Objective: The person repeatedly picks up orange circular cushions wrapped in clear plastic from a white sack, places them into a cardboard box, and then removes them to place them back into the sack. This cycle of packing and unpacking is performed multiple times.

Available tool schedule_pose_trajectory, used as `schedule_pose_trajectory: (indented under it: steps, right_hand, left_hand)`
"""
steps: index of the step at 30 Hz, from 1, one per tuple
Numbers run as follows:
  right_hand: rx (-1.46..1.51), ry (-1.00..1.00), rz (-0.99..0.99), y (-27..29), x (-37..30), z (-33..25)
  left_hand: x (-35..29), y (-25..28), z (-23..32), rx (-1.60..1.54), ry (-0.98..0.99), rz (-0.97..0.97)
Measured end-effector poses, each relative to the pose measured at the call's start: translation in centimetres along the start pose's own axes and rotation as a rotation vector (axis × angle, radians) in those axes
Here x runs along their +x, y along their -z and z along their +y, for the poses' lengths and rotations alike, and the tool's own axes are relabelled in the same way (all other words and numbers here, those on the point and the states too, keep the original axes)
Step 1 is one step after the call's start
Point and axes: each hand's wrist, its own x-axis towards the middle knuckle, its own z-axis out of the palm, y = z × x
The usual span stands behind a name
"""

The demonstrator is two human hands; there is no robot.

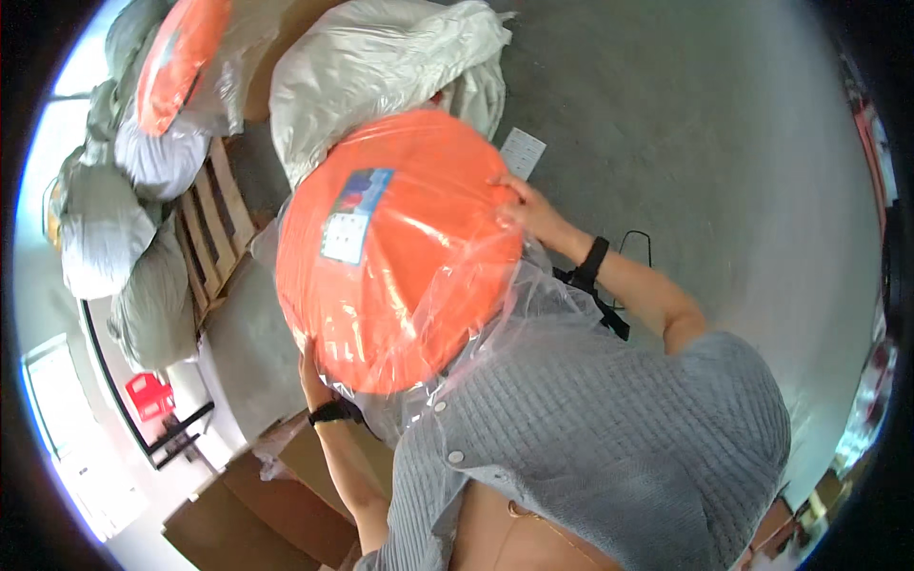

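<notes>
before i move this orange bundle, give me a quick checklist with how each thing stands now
1. Right hand on the orange bundle: ok, fingers at its right edge.
2. Left hand firmly gripping: cannot tell; it is at the lower left edge, fingers largely hidden.
3. Clear plastic gathered in: not ok, loose folds spread toward the grey top.
4. Label in view: ok, it faces the camera.
5. Bundle clear of the pale sack: cannot tell; they overlap in view.

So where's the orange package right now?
In the head view, the orange package is left of centre, between the left hand and right hand, below a white sack.
</notes>
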Motion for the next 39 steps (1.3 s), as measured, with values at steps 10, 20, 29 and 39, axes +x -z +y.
schedule_pose_trajectory:
  steps: [10,20,29,39]
  right_hand:
    - [0.670,-0.669,0.103,10.4,-0.5,13.2]
    - [0.512,-0.794,0.845,5.4,7.8,24.9]
    - [0.085,-0.554,0.549,9.2,9.7,15.6]
    - [0.035,0.004,-0.085,4.6,5.0,-16.9]
  left_hand:
    - [-0.1,0.0,0.9,0.238,-0.057,0.188]
    - [-2.6,-5.3,1.8,0.097,0.166,0.196]
    - [-2.9,0.4,4.3,0.426,-0.116,0.241]
    - [-9.2,-16.7,14.4,0.513,-0.811,-0.109]
